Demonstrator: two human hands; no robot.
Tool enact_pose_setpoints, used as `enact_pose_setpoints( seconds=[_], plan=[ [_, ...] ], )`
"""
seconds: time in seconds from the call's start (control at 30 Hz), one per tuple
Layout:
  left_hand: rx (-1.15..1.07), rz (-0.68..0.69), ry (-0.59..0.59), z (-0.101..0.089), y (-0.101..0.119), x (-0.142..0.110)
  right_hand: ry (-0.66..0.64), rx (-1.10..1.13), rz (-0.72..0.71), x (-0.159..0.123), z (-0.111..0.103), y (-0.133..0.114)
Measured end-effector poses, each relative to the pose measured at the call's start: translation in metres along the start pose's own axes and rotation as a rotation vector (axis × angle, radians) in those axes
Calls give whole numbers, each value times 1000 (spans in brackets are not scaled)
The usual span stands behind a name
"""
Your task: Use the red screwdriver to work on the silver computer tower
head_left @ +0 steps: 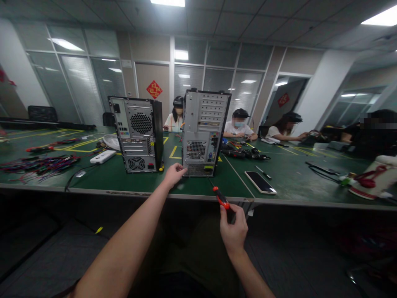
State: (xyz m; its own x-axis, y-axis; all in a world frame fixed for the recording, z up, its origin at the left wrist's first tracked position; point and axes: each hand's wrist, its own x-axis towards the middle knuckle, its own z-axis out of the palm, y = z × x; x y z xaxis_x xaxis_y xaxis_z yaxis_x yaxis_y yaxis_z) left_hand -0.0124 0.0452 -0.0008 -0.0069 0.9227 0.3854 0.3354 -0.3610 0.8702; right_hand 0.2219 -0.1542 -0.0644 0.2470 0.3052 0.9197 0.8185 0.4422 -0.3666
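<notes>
A black and silver computer tower (201, 124) stands upright on the green table, its back panel facing me. At its lower left corner is my left hand (175, 174), fingers bent and closed against the edge of the case. My right hand (234, 225), in front of the table edge, is closed around the handle end of a red and black screwdriver (221, 198). The screwdriver's thin shaft points up and left to the bottom edge of the tower; whether the tip touches anything is too small to tell. A second computer tower (136, 136) stands to the left, also back side out.
On the green table (161, 186) lie a phone (259, 182) and a pen-like tool (263, 172) to the right. Leftward are a white power strip (103, 156), a heap of coloured wires (40, 165) and a white bowl (111, 141). Several people sit across the table.
</notes>
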Motion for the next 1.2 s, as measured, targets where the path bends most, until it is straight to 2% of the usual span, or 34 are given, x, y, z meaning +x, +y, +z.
enact_pose_setpoints(
  seconds=[0.4, 0.73, 0.97, 1.2],
  plan=[
    [-1, 7, 0, 2, -5, 3, -8, 16, -101, 1, 1, -2],
    [-9, -6, -4, 0, -1, 1, 1, 3, -8, 1, 0, -1],
    [-11, -7, 5, 0, -1, 1, -13, 16, -91, 0, 2, -3],
    [-12, 2, 3, 2, -3, 2, -21, 17, -23, 0, 1, -3]
  ],
)
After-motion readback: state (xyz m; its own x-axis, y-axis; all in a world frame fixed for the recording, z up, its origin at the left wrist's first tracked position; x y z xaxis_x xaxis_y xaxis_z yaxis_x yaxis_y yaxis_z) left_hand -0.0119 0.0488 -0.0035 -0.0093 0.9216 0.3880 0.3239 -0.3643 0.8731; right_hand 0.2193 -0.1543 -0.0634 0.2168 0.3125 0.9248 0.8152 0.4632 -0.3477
